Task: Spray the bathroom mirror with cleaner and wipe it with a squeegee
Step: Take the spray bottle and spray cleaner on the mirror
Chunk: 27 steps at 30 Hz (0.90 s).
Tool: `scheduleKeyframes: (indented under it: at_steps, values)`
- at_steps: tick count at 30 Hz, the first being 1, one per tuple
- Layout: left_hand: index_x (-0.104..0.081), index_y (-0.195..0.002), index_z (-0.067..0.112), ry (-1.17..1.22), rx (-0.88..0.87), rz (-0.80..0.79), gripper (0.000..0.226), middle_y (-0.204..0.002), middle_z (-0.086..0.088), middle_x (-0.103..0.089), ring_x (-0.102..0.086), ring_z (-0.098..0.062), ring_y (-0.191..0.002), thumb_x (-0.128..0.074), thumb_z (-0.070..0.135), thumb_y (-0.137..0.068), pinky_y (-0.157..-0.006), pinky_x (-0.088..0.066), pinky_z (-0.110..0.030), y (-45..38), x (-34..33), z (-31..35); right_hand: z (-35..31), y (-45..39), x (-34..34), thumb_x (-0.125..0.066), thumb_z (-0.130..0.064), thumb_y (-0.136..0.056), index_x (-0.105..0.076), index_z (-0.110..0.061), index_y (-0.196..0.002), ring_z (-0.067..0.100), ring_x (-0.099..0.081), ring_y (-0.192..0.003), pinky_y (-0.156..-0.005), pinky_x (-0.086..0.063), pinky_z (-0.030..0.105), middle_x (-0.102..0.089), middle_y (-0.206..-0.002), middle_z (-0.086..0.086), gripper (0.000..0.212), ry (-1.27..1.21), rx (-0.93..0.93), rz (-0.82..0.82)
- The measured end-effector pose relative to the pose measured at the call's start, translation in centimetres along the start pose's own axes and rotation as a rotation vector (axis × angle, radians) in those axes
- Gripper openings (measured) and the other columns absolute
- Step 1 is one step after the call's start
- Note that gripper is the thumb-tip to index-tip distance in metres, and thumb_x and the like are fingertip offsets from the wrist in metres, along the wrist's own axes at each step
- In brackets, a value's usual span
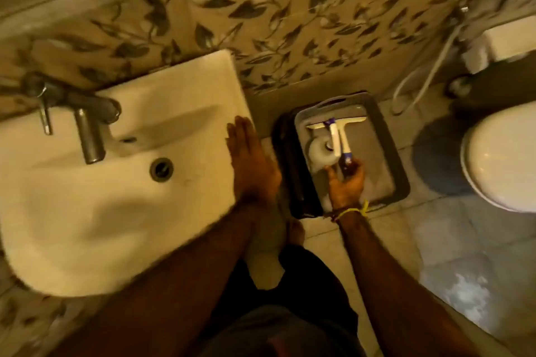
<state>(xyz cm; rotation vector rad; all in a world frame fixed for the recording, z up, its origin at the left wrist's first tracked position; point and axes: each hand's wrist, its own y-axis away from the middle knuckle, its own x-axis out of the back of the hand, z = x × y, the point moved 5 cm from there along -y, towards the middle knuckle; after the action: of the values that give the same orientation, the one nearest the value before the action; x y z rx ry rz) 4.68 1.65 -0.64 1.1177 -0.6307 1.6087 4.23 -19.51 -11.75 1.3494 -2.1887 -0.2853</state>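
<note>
Where tiled floor meets leaf-patterned wall | one sink (179, 113) left | one bin (397, 153) centre | one squeegee (338, 130) pinched by right hand (346, 182) | left hand (252, 162) spread flat.

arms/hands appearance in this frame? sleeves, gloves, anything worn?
Both forearms are bare: no sleeves, no gloves. The right hand has a yellow thread tied at the wrist, with a knot and loose ends, beside a darker band. The left hand shows nothing worn.

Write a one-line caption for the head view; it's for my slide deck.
Right hand grips a squeegee in a floor bin; left hand rests flat on the sink.
</note>
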Motion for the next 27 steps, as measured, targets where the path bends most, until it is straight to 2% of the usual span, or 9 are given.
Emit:
scheduleKeyframes:
  at_steps: [2,5,9,15,19,21,23,25,27]
  values:
    - [-0.006,-0.157,-0.001,0.002,-0.005,0.022,0.088,-0.166,-0.018,-0.003,0.003,-0.038,-0.153,-0.056,0.014,-0.086,-0.126,-0.004,-0.049,-0.3,0.0,0.1,0.5,-1.3,-1.3,-0.079,-0.003,-0.076,-0.041,-0.003,-0.141,0.029,-0.051,-0.128,-0.108,-0.042,0.047,-0.053,-0.138,0.018,0.075,0.021,-0.04,-0.089]
    - [-0.009,-0.157,0.0,0.023,-0.043,0.04,0.089,-0.166,-0.018,-0.006,0.001,-0.038,-0.153,-0.059,0.012,-0.084,-0.125,-0.009,-0.051,-0.1,-0.2,0.3,0.2,-3.1,-2.6,-0.076,-0.006,-0.08,-0.042,-0.005,-0.144,0.027,-0.047,-0.133,-0.112,-0.04,0.045,-0.051,-0.142,0.015,0.072,0.035,-0.01,-0.127]
    - [-0.012,-0.156,0.0,0.042,-0.054,0.063,0.09,-0.166,-0.017,-0.008,-0.001,-0.037,-0.154,-0.062,0.01,-0.082,-0.124,-0.013,-0.052,-0.2,-0.5,0.0,-1.0,-5.1,-4.3,-0.075,-0.015,-0.084,-0.053,-0.002,-0.136,0.028,-0.058,-0.122,-0.104,-0.047,0.035,-0.062,-0.13,0.017,0.058,0.069,0.079,-0.131]
    - [-0.01,-0.157,0.0,0.065,-0.08,0.072,0.09,-0.166,-0.016,-0.006,0.002,-0.035,-0.154,-0.06,0.009,-0.082,-0.125,-0.012,-0.051,-0.2,-0.8,0.1,-1.6,-5.2,-4.0,-0.071,-0.025,-0.088,-0.062,0.002,-0.12,0.032,-0.065,-0.101,-0.093,-0.053,0.045,-0.069,-0.108,0.021,0.043,0.183,0.146,-0.142]
    - [-0.006,-0.157,0.001,0.054,-0.094,0.055,0.091,-0.166,-0.016,-0.004,0.003,-0.036,-0.153,-0.057,0.014,-0.083,-0.125,-0.005,-0.047,0.1,-1.1,0.1,-3.3,-2.1,-0.8,-0.071,-0.022,-0.087,-0.065,-0.004,-0.104,0.023,-0.064,-0.087,-0.082,-0.052,0.033,-0.065,-0.092,0.007,0.026,0.104,0.29,-0.053]
    - [-0.004,-0.157,0.001,0.055,-0.078,0.027,0.092,-0.166,-0.016,-0.002,0.004,-0.036,-0.153,-0.056,0.015,-0.083,-0.125,-0.004,-0.047,0.1,-1.0,0.0,-4.7,0.2,1.1,-0.069,-0.024,-0.087,-0.064,-0.007,-0.105,0.014,-0.062,-0.086,-0.081,-0.052,0.033,-0.064,-0.092,0.004,0.025,0.006,0.329,0.001]
    - [-0.004,-0.158,0.002,0.052,-0.075,-0.003,0.091,-0.166,-0.017,-0.002,0.002,-0.036,-0.153,-0.057,0.019,-0.086,-0.125,-0.007,-0.049,0.2,-0.5,0.1,-6.8,3.1,2.8,-0.065,-0.028,-0.09,-0.062,-0.01,-0.105,0.018,-0.064,-0.085,-0.081,-0.056,0.038,-0.066,-0.091,0.006,0.024,-0.044,0.349,0.043]
    - [-0.004,-0.158,0.002,0.06,-0.063,-0.03,0.091,-0.166,-0.017,-0.004,0.0,-0.037,-0.153,-0.059,0.026,-0.089,-0.125,-0.011,-0.05,0.3,0.0,0.3,-9.7,6.0,3.9,-0.062,-0.029,-0.093,-0.059,-0.022,-0.105,0.022,-0.066,-0.081,-0.074,-0.058,0.04,-0.066,-0.089,0.005,0.015,-0.02,0.436,0.049]
    - [-0.004,-0.158,0.004,0.074,-0.07,-0.089,0.092,-0.167,-0.016,-0.003,0.001,-0.035,-0.154,-0.06,0.033,-0.092,-0.125,-0.01,-0.048,0.2,0.9,0.5,-12.9,9.3,5.0,-0.061,-0.03,-0.094,-0.056,-0.032,-0.111,0.017,-0.068,-0.078,-0.067,-0.058,0.032,-0.067,-0.087,0.002,0.018,-0.003,0.579,0.057]
